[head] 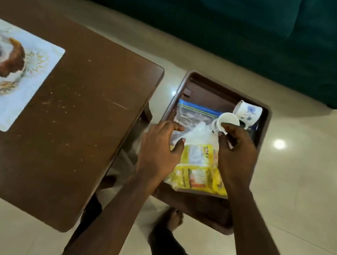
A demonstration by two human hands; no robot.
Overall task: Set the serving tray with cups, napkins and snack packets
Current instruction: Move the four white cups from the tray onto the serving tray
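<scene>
One tray [214, 80], brown table [81, 113], tiled floor [297, 202]

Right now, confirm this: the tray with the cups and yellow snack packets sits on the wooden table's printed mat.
Not right. The head view shows the tray with the cups and yellow snack packets off the wooden table, beside its right edge above the floor, apart from the printed mat.
</scene>
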